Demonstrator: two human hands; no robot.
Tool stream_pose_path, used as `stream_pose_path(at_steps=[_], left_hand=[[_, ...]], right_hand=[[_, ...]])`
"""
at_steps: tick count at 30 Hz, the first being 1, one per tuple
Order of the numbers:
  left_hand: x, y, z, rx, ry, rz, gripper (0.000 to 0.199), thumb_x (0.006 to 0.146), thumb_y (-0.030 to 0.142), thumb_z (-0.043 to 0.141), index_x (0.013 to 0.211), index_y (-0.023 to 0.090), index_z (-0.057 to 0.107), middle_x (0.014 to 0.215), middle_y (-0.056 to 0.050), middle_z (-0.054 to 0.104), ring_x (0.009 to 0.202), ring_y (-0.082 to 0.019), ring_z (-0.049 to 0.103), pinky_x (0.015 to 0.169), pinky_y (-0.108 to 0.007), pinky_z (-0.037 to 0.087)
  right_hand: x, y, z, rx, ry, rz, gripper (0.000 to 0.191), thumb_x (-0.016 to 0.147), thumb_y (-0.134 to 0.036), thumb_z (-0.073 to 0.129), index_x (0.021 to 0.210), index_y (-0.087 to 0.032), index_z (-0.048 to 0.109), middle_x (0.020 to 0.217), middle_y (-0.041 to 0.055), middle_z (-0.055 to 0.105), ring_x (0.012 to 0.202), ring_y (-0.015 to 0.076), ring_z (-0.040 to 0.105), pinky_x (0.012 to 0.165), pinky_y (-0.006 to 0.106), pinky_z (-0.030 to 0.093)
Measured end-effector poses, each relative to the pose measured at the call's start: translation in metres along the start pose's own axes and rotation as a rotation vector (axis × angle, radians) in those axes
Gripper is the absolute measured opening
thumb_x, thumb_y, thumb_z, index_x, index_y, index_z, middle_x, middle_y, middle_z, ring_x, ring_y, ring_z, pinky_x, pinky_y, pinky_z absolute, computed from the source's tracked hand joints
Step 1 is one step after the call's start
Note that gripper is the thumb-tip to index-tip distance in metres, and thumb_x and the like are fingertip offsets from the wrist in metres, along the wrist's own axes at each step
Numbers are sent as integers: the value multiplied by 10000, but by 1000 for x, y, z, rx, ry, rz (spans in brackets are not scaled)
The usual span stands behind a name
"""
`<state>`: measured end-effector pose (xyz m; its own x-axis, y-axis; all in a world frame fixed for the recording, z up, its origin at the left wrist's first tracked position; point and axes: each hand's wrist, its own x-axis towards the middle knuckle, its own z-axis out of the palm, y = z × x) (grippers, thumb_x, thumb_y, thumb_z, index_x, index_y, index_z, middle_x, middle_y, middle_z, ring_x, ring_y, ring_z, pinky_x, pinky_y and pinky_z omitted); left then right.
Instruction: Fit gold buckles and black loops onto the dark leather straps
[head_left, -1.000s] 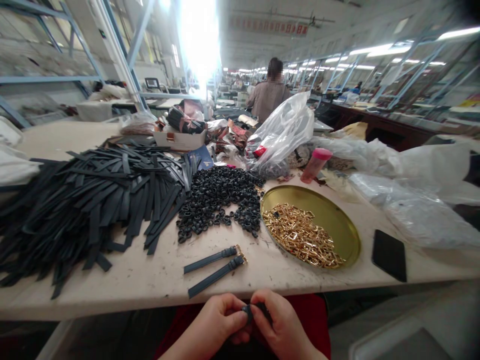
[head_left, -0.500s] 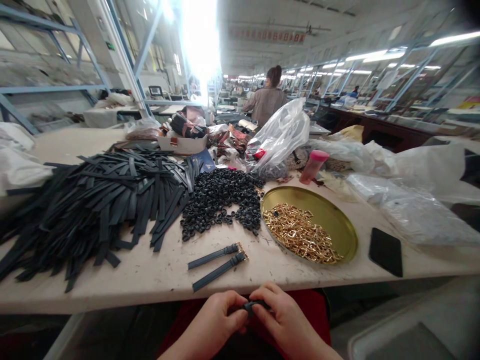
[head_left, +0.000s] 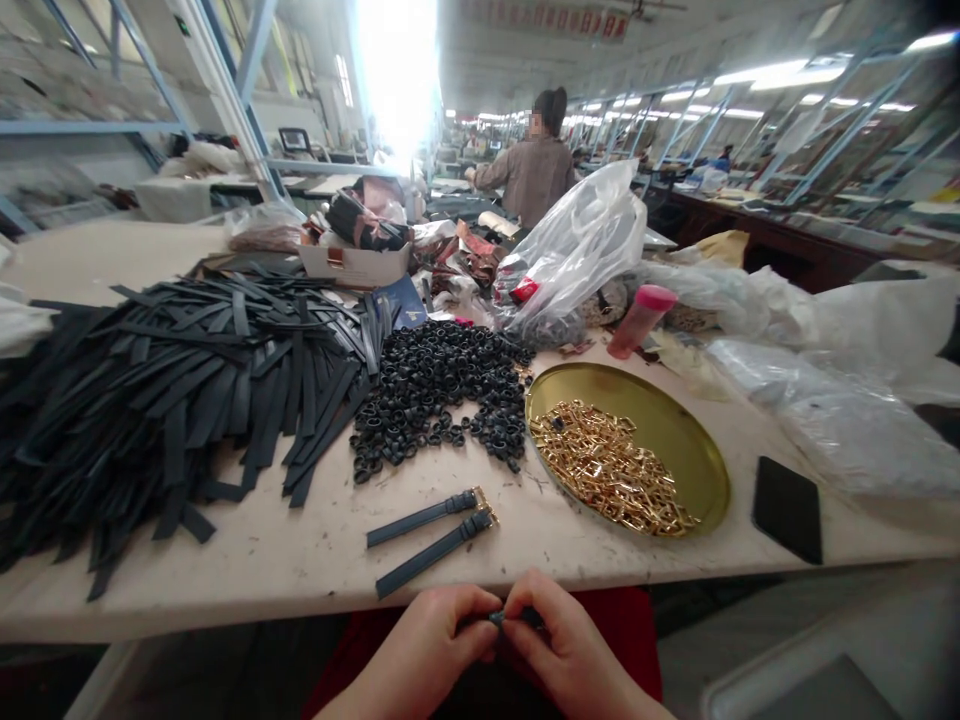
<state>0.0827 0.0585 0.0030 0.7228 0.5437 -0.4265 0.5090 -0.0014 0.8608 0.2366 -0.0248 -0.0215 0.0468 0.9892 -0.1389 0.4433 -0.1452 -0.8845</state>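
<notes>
Where the two hands meet: I see, at six o'clock just below the front edge of the table (head_left: 292, 575), the left hand (head_left: 427, 640) and right hand (head_left: 555, 630) nearly touching, thumbs toward each other.
Fingers: each thumb and forefinger is pinched together, clamped on one small dark piece (head_left: 496, 618) between the hands.
Wrists: the left forearm comes in from seven o'clock, the right from five, both cut off by the bottom edge.
Hard to make out: fingertips cover most of the small dark piece, so I cannot tell its shape; the lower fingers curl out of sight.
Gold tray: at one o'clock from the hands, a round tray (head_left: 694, 430) holds a heap of gold buckles (head_left: 607, 470), mostly on its near left side, with one dark bit among them.
White box: farther off at eleven, an open box (head_left: 367, 268) holds a dark bundle (head_left: 360, 220).
Pink-lidded tub: beyond the tray at one, a tilted tub (head_left: 637, 325); I cannot make out its contents.
Buckled straps: two (head_left: 431, 555) lie at eleven, near the hands.
Black loops: a pile (head_left: 457, 375) beyond them.
Dark strips: a large heap (head_left: 217, 385) at ten, cut off at the left edge.
</notes>
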Motion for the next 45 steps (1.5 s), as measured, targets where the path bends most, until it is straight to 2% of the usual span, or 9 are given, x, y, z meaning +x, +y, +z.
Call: stream_pose_path(at_steps=[6,11,16,20,23,32,38,42,45], left_hand=[[9,-6,-11,-82,70,-57,171,680,177,527,834,186,598,732,25,671,699,-146,594,618,-212,400],[11,-5,-13,-123,110,-54,111,675,180,544,773,170,595,711,21,661,699,-143,595,634,-214,412],[10,-5,-27,-279,63,-84,183,662,188,542,837,161,589,668,29,637,623,-135,577,566,-205,393],[5,3,-39,31,73,-56,184,725,268,488,778,172,637,649,17,624,618,-146,547,541,-210,346],[1,7,-39,190,113,1,200,740,286,474,688,182,636,633,16,607,624,-147,535,551,-212,327],[-8,4,-25,107,106,-36,185,736,308,484,664,173,588,545,30,569,531,-131,539,494,-200,321],[-20,8,-25,213,149,4,206,754,305,471,672,173,605,568,11,608,544,-141,553,487,-205,318],[-14,3,-40,304,208,62,234,780,338,474,711,177,629,615,-1,637,583,-150,567,518,-217,337],[1,-4,-57,417,367,155,229,783,375,504,823,194,638,772,-17,666,718,-170,587,622,-230,386]], right_hand=[[12,-3,-10,32,-88,10,139,821,-222,438,910,-210,544,847,26,616,785,170,567,707,277,448],[19,3,-5,31,-1,-12,110,816,-239,438,848,-197,534,772,21,593,710,161,555,646,265,451],[32,-5,0,60,19,-34,121,830,-264,423,859,-193,517,722,9,569,647,147,538,581,250,442],[37,-15,1,-10,53,-183,110,841,-223,407,839,-205,516,772,16,580,712,148,549,646,257,442],[35,-16,4,-21,78,-222,103,843,-205,412,850,-214,515,777,12,581,711,144,550,640,247,444],[21,-21,8,-54,61,-161,91,835,-216,423,843,-209,514,754,13,585,694,152,552,630,257,442],[20,-22,17,-32,21,-163,131,861,-250,384,851,-202,505,784,24,587,731,161,554,660,276,437],[37,-31,17,-57,13,-193,151,871,-262,368,888,-200,504,824,35,610,765,168,568,685,286,440],[68,-43,14,-230,54,-220,153,861,-255,392,900,-194,527,828,47,626,776,188,575,690,308,436]])
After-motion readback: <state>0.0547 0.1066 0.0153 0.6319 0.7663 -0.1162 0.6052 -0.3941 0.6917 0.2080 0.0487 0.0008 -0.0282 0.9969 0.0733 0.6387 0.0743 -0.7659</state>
